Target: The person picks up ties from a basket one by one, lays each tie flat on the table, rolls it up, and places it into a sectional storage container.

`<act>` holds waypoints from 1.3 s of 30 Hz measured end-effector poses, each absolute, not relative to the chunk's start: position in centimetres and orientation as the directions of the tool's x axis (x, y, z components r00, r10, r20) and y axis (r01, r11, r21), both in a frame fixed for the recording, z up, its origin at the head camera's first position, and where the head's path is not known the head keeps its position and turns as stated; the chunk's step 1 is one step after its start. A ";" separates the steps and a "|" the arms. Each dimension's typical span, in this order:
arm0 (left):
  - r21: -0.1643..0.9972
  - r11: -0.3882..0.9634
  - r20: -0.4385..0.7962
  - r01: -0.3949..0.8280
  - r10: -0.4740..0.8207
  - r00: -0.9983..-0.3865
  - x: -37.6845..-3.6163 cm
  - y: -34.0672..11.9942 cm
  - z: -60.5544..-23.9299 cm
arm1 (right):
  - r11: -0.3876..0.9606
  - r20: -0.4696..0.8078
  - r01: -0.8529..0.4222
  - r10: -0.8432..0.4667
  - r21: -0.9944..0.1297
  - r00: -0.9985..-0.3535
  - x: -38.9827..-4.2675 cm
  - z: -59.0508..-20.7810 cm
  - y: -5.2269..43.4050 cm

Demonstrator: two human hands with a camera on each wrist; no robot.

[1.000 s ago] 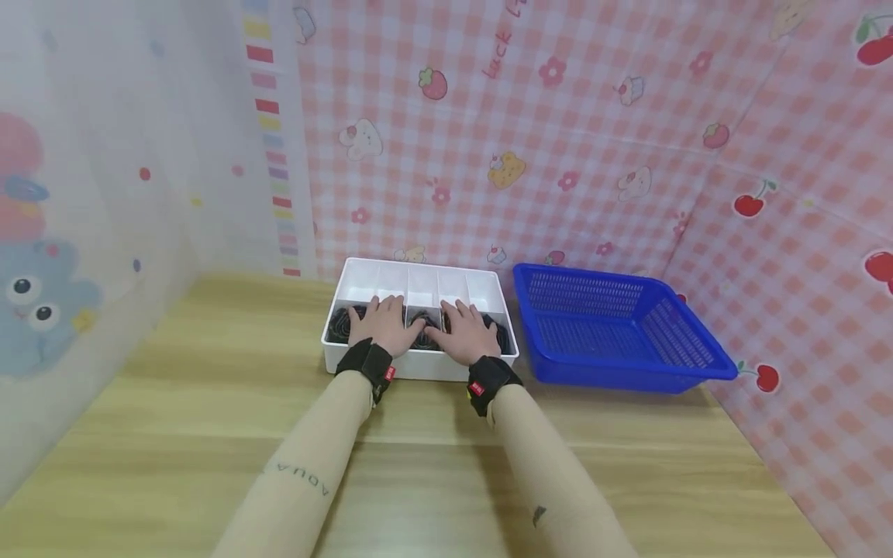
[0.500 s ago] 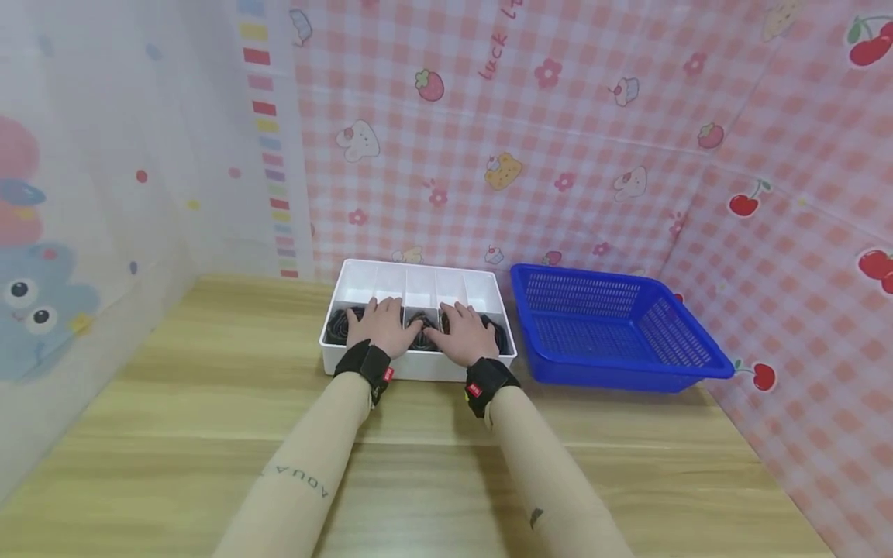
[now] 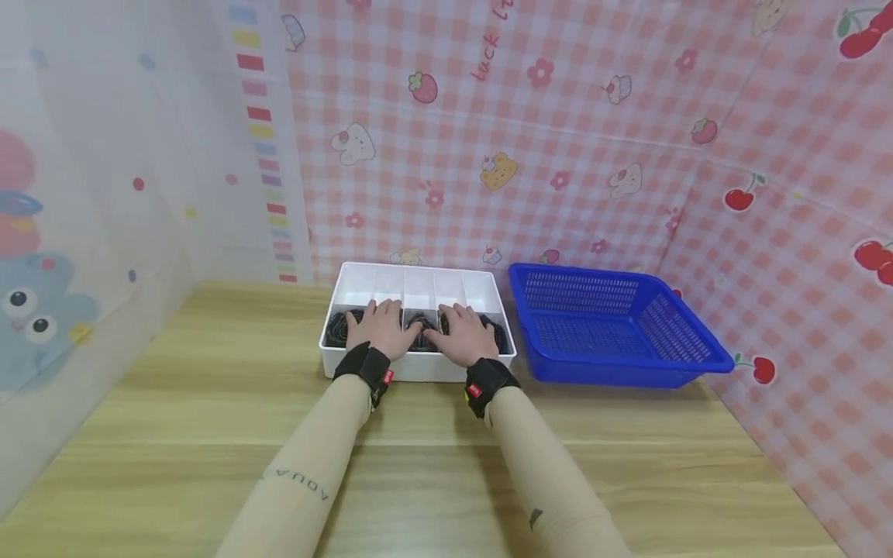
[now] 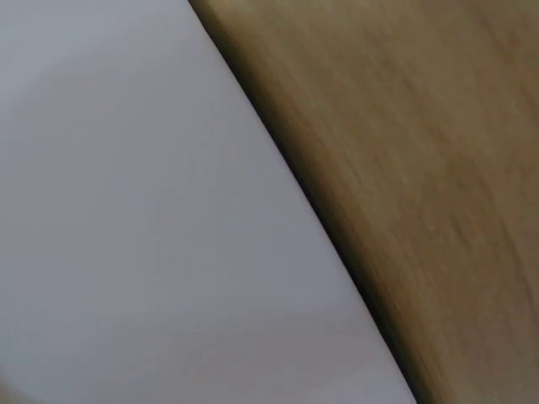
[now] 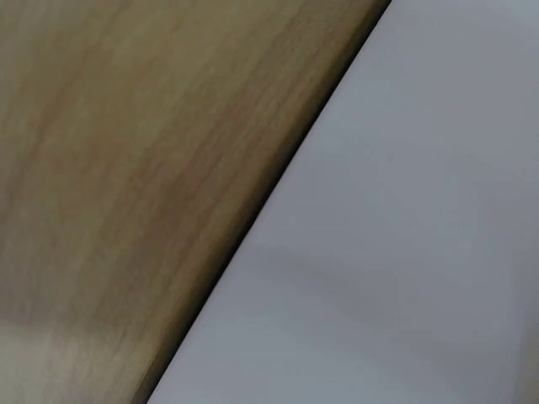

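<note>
In the head view, a white divided box (image 3: 427,366) stands on the table, with dark coiled, cord-like bundles (image 3: 422,335) in its front compartments. The compartments along its back show bare white bottoms. My left hand (image 3: 383,329) lies palm down over the front left part of the box, fingers spread. Over the front right part, my right hand (image 3: 463,335) lies the same way, the two thumbs close together above the middle bundle. Whether the palms touch the bundles is hidden. Both wrist views show only the box's white wall (image 4: 168,219) against the wood; no fingers appear there.
A blue perforated basket (image 3: 621,373) stands right of the box, with nothing seen inside. The wooden table (image 3: 432,480) extends in front. Behind hangs a pink checked cloth (image 3: 446,155), continuing along the right; a whitish printed cloth (image 3: 139,232) covers the left side.
Both hands keep the same pose over the box, and the box and basket stay put. Only the head view has shifted slightly.
</note>
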State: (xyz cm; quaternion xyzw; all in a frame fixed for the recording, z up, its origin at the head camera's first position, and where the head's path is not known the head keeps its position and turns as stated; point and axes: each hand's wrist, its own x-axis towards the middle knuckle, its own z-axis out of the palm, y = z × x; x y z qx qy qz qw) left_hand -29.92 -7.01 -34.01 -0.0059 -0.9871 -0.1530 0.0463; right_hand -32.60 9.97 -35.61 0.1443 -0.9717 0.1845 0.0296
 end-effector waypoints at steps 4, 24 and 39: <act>0.301 0.953 0.086 0.024 -0.002 -0.996 -30.5 -7.1 -34.5 | 0.892 0.113 -0.289 -0.267 -0.347 -0.957 -32.6 -35.7 10.1; 0.292 0.956 0.079 0.013 -0.011 -0.997 -30.7 -7.8 -34.9 | 0.887 0.089 -0.301 -0.288 -0.351 -0.953 -32.7 -35.9 9.4; 0.222 0.973 0.041 0.056 0.048 -0.998 -27.3 -7.6 -32.7 | 0.904 0.106 -0.313 -0.295 -0.290 -0.950 -29.7 -35.0 9.8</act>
